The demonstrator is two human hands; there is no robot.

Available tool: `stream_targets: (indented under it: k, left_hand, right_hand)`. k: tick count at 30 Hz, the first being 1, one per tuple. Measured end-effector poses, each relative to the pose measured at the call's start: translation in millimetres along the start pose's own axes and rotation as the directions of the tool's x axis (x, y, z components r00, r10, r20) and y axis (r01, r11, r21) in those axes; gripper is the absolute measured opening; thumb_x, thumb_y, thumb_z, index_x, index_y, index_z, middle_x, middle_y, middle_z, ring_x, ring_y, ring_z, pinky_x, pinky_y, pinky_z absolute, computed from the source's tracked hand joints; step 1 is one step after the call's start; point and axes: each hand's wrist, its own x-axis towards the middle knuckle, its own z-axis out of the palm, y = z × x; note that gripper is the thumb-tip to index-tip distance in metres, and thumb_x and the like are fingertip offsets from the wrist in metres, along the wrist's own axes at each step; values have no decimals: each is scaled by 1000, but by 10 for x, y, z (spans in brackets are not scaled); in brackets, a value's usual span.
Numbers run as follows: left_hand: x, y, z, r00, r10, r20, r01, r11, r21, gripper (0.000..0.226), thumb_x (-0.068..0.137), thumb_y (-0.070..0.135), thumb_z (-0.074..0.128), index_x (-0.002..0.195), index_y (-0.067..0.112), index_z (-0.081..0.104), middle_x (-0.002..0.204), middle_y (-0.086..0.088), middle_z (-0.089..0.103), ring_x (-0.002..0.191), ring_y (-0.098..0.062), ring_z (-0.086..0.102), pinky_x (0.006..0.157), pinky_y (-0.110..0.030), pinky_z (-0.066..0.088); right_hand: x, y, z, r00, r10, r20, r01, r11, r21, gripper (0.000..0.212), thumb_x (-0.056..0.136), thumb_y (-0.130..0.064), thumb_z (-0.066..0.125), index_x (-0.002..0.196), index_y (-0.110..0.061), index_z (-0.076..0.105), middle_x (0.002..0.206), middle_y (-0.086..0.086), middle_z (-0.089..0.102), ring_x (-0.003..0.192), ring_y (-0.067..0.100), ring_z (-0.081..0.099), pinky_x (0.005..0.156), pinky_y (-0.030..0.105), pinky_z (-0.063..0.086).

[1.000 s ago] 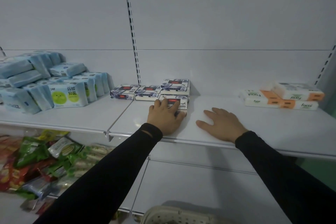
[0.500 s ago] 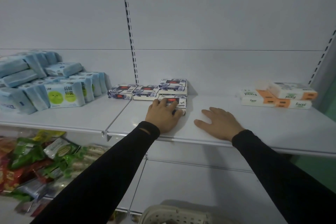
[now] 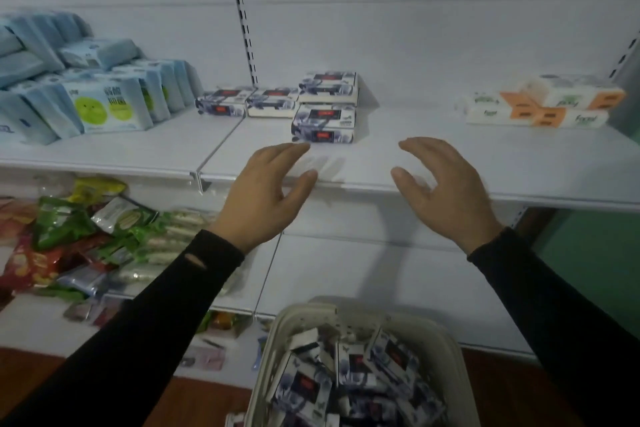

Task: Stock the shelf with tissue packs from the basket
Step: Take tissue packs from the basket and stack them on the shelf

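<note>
Both hands, left (image 3: 266, 198) and right (image 3: 446, 191), hover empty with fingers loosely spread before the shelf (image 3: 450, 163); the basket (image 3: 446, 347) of tissue packs (image 3: 349, 378) is cut off below.

Shelf (image 3: 398, 163) spans the frame at mid-height. On it, centre: front tissue pack (image 3: 323, 125) lies before a two-pack stack (image 3: 328, 88); two more packs (image 3: 247, 102) sit in a row left of the stack. Far left on the shelf: wipe packs (image 3: 86, 94), heaped. Far right: facial tissue packs (image 3: 543, 102), stacked. Lower shelf, left: snack bags (image 3: 76, 239). Basket (image 3: 446, 340) sits below, in front of the shelving, with tissue packs (image 3: 349, 378) in it.
</note>
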Motion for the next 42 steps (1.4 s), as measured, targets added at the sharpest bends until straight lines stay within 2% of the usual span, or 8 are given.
stream_targets:
  k: [5,11,20,25,29,32,36,42]
  left_hand:
    - [-619,-58,245,999,31,24,-30,999,-33,40,95,37,51,122,11,64,119,-3,65,113,-18,56,97,-30,43]
    - [-1201,-197,898,918,-51,394,59,998,-7,56,93,50,39,131,14,59,126,-6,63,117,-23,56,100,-30,40]
    - [-1607,-236,2305,543,-107,833,34,994,106,58,96,48,32,146,18,37,139,-9,49,126,-30,47,102,-37,38]
    - [-1818,-199,2934,437,-136,889,110,989,97,55,100,39,37,149,15,30,144,-14,43,128,-33,42,103,-39,37]
    - [-1988,-149,3052,355,-129,926,286,958,23,68,100,39,41,155,17,8,146,-13,42,126,-29,45,97,-36,41]
    - [-1956,-81,2892,436,-177,882,470,881,-56,61,100,39,45,152,18,20,131,-9,53,105,-21,57,86,-29,44]
    - [-1669,-110,2525,573,-273,773,649,727,-225,20,97,31,53,112,22,43,95,-4,60,69,-12,58,61,-31,52]
    - [-1136,-137,1738,645,-358,675,745,493,-449,18,94,26,61,102,21,47,95,-10,62,62,-14,55,51,-29,45]
  right_hand:
    - [-723,-17,228,985,-175,-16,175,984,22,37,94,-30,58,116,-2,68,123,15,63,123,27,54,109,38,40]
    - [-1572,118,544,962,35,270,-56,996,73,45,98,-43,47,127,-13,64,136,2,56,128,15,49,106,28,40]
    - [-2846,1044,1163,524,506,685,-553,814,-178,52,95,-55,30,146,-46,31,142,-15,44,122,8,50,98,33,47]
    - [-3116,1086,1456,270,722,638,-846,494,-201,49,99,-42,48,145,-26,36,103,-3,57,69,6,47,66,22,39]
    - [-3170,1100,1668,145,761,632,-940,305,-151,56,98,-32,56,147,-17,32,112,-2,56,90,21,55,79,31,40]
    - [-3087,1021,1578,116,746,656,-968,232,-93,71,93,-28,65,151,-19,24,127,-6,48,114,23,55,94,38,47]
    - [-2756,918,1300,157,695,701,-972,235,-15,73,88,-43,68,149,-26,32,137,-2,52,108,15,58,77,25,52]
    - [-1864,559,884,359,667,652,-927,336,167,42,92,-47,61,131,-35,48,109,-2,63,94,16,65,83,35,55]
